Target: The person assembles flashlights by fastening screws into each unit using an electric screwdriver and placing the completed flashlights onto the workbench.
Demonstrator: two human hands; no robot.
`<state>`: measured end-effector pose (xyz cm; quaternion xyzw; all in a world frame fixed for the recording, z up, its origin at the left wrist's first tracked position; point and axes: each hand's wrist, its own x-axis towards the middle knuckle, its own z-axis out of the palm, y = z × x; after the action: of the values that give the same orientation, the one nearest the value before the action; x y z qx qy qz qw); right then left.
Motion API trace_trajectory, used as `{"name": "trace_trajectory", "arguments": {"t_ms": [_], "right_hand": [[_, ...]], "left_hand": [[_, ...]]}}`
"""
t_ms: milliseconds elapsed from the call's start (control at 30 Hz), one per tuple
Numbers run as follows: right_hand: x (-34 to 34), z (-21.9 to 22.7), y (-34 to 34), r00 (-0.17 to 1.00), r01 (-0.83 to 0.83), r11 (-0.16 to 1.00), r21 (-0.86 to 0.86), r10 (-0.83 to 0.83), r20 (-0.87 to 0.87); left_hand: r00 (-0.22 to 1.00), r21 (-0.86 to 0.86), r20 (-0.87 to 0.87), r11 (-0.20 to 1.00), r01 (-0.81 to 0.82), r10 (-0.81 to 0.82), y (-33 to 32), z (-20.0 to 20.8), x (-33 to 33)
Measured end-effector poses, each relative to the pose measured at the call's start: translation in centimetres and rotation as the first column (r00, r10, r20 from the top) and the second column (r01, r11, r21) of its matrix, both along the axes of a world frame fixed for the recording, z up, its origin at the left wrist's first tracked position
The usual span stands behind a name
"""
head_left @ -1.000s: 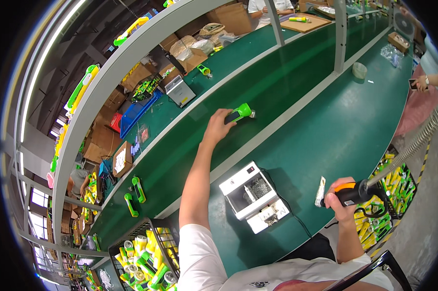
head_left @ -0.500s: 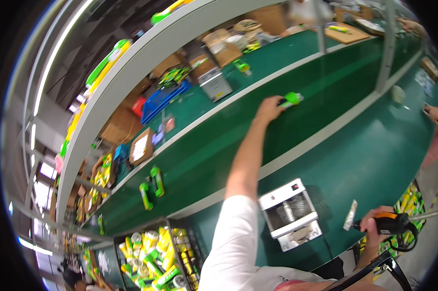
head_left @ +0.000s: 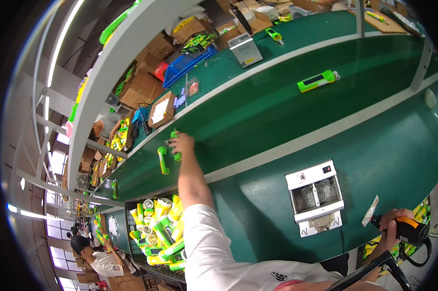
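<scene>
My left hand (head_left: 182, 143) reaches out over the green conveyor belt, its fingers apart across a green flashlight (head_left: 177, 156). The hand covers the flashlight's middle, and whether it is gripped is hard to see. Just left of it lies a second green and yellow flashlight (head_left: 163, 161). Farther right on the belt rests another flashlight (head_left: 316, 82) with a dark panel. My right hand (head_left: 391, 227) is closed around a black and orange electric screwdriver (head_left: 409, 230), whose wrapped tip points up and left above the bench.
A white screw feeder (head_left: 316, 212) stands on the green bench (head_left: 257, 194). Left of it sits a black crate (head_left: 130, 213) heaped with yellow and green flashlights. Across the belt are a blue tray (head_left: 187, 68), a metal box (head_left: 245, 50) and cartons. A co-worker (head_left: 102, 259) sits at lower left.
My left hand has let go of the flashlight on the right and swung left to the pair of flashlights. My right hand still holds the screwdriver. The view has shifted.
</scene>
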<state>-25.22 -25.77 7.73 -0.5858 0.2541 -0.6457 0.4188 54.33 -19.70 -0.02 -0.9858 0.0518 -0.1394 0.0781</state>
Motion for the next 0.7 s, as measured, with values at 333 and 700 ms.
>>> {"name": "trace_trajectory", "arguments": {"t_ms": [333, 700], "right_hand": [[3.1, 4.1, 0.6, 0.928, -0.295, 0.956, -0.008, 0.288, 0.235], [7.6, 4.3, 2.8, 0.758, -0.537, 0.841, 0.065, 0.447, 0.476]], "left_hand": [[0.941, -0.138, -0.102, 0.941, 0.308, -0.323, 6.6, 1.0, 5.6], [0.629, -0.935, 0.355, -0.260, 0.241, -0.692, 10.6, 15.9, -41.2]]}}
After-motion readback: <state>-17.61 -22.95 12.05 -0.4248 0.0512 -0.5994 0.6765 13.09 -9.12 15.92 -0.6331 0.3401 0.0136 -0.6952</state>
